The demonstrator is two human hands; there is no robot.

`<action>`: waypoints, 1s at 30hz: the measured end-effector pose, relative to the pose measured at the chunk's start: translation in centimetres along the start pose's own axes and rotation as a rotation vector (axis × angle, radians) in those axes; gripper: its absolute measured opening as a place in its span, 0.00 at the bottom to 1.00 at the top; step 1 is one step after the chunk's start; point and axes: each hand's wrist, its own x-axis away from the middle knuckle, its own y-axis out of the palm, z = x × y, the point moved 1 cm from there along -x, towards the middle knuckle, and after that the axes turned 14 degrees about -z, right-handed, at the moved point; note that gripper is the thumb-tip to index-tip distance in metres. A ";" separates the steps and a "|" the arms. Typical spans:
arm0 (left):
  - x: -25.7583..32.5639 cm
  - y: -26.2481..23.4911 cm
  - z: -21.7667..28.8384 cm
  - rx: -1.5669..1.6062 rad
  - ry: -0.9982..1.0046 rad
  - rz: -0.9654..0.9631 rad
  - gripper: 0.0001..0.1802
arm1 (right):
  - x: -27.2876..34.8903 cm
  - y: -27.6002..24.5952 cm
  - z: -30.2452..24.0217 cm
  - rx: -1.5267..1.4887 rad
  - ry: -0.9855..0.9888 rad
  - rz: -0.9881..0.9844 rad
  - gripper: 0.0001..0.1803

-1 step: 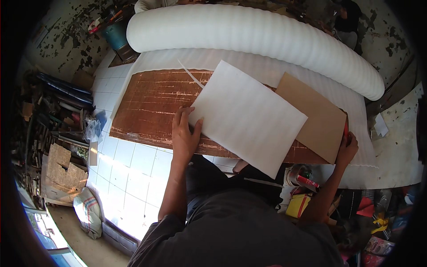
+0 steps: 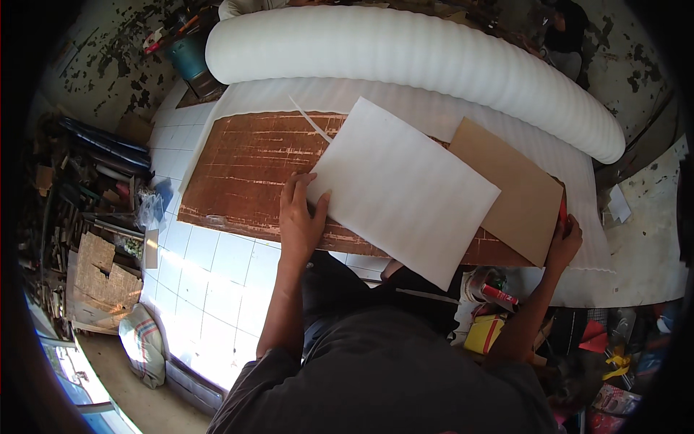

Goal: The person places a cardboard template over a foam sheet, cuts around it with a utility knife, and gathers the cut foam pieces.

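Note:
A white foam sheet (image 2: 405, 188) lies at a slant over the brown, scored work board (image 2: 253, 159), its lower corner reaching past the near edge. My left hand (image 2: 300, 217) is at the sheet's left corner, thumb and fingers apart, fingertips touching its edges. To the right, a tan cardboard rectangle (image 2: 510, 192) lies partly under the foam sheet. My right hand (image 2: 564, 244) is closed beside the cardboard's right corner, around a red object (image 2: 562, 211) that shows only in part. A thin white strip (image 2: 311, 119) sticks out past the foam sheet's upper left edge.
A large roll of white foam (image 2: 405, 54) lies across the far side, its unrolled layer (image 2: 275, 92) running under the board. A yellow box (image 2: 484, 334) and other clutter lie low on the right. Scrap pieces and a woven sack (image 2: 142, 347) stand at left. Another person (image 2: 564, 36) is at the far right.

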 end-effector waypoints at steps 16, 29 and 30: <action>-0.4 0.5 -0.3 -0.054 -0.005 -0.019 0.20 | 0.6 -0.4 0.0 0.004 0.139 0.245 0.20; -0.4 0.5 0.0 -0.082 0.006 -0.016 0.19 | 1.3 -1.1 -2.0 -0.278 0.191 0.262 0.20; -0.4 0.4 0.1 -0.093 0.002 -0.016 0.19 | 1.4 -1.1 -2.0 -0.265 0.178 0.262 0.19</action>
